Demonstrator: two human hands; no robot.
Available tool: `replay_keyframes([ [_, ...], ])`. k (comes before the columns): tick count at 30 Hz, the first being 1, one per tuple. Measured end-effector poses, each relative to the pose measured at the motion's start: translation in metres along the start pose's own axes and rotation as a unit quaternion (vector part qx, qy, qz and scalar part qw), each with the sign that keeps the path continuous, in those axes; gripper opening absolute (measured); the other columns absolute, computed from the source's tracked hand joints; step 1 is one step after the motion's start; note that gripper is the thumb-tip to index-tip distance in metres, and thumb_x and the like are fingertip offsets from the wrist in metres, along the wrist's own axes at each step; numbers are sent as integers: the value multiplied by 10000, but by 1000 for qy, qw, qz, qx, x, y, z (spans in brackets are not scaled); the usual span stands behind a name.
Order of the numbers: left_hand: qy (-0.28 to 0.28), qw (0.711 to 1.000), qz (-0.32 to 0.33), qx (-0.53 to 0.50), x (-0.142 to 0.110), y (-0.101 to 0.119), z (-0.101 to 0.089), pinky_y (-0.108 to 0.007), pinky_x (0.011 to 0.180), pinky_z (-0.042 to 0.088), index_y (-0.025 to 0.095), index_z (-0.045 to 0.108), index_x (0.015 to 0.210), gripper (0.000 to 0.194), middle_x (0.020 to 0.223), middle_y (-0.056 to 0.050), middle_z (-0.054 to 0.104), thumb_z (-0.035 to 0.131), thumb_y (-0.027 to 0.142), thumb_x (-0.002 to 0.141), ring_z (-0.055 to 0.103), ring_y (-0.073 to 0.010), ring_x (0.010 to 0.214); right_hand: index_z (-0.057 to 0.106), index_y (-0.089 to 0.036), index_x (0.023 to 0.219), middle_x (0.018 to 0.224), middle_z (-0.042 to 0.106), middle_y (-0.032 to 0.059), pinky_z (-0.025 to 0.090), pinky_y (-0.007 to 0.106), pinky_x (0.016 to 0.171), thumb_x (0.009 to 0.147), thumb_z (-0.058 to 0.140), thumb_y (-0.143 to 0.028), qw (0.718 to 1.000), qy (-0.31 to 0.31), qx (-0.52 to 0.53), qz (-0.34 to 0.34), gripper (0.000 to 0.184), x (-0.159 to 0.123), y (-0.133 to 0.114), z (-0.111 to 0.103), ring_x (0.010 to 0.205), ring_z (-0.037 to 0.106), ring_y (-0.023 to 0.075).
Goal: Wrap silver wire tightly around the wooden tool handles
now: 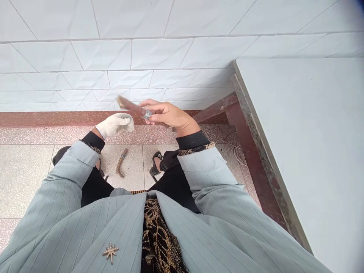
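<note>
The right hand (167, 115), bare, has its thumb and fingers closed around the silvery metal band (147, 113) at one end of a long, reddish-brown, stick-like piece (129, 106). From that grip the piece's long axis runs leftward and slightly away from the body, so its blurred, paler free end points across to the left side. The left hand (113, 126), in a white knitted glove, is nearer to that free end; the end shows just beyond the glove, but whether the two touch is hard to tell. The gloved fingers are curled in, and whether they hold anything cannot be told. Lower down, a curved brown stick-like piece (121, 163) lies on the speckled floor (74, 163) between the feet, its bent length running roughly away from the body. Farther off stands the white tiled wall (110, 53).
</note>
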State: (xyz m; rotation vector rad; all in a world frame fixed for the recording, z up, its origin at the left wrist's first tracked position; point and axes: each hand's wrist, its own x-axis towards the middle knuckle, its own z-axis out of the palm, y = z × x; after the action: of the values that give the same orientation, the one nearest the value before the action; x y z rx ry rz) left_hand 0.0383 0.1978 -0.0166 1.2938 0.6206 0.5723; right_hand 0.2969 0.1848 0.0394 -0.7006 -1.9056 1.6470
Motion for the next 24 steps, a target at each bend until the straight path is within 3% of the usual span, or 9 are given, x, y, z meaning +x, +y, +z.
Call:
replay_keyframes([
  [5,-21,993,-20,-111,1,-2,16,-337,729,586,113,742,896,464,847,-123,782,831,560,813,755,-224,764,736,-171,1123,1065,723,79,467,204,563,800,828,-683,973,159,145,-78,612,19,17,10,764,618,104],
  [10,8,982,-20,-188,1,-4,14,-379,716,637,124,737,1024,399,911,-123,804,755,499,890,793,-253,779,710,-213,1112,1067,751,46,502,176,585,818,823,-672,937,300,163,-76,557,24,20,-3,808,666,100],
  [17,75,979,20,-188,1,2,16,-338,610,622,114,734,1054,380,879,-113,806,724,453,884,771,-224,647,694,-221,1071,1016,746,20,515,182,594,870,824,-563,916,361,169,-47,417,19,12,-7,749,635,84],
  [21,140,973,41,-181,1,11,18,-325,622,618,133,723,1035,353,830,-83,788,701,452,884,741,-187,610,690,-207,1019,971,720,20,506,193,580,889,821,-492,914,369,168,-24,339,19,7,-5,696,602,72],
  [24,149,971,58,-178,-2,15,17,-332,643,627,149,716,1027,328,815,-58,763,742,421,845,739,-185,654,670,-193,950,918,690,15,486,190,552,896,819,-442,916,369,157,0,295,20,6,-2,647,566,60],
])
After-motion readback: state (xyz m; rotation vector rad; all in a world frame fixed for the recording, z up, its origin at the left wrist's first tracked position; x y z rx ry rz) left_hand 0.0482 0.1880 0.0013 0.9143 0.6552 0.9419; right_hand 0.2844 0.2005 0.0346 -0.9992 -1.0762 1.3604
